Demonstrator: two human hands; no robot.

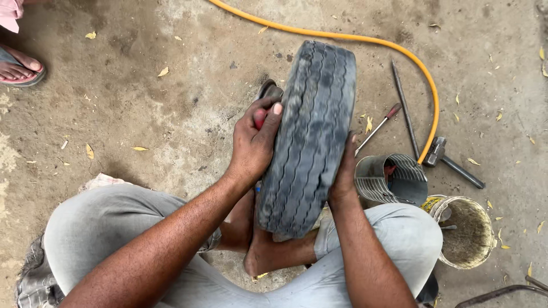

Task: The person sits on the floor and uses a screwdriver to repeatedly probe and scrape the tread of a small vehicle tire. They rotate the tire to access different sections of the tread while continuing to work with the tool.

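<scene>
The tyre (310,140), one worn grey wheel stood on its tread, is held upright above the crossed bare feet, between the knees of a seated person. The left hand (255,142) is curled against its left sidewall, fingers closed around a red-handled tool (260,118), while the right hand (344,171) is pressed flat and open against the right sidewall. On the concrete to the right are counted two pails (465,231), one hammer (451,162), one yellow hose (399,51), one screwdriver (378,129) and one steel rod (404,108).
</scene>
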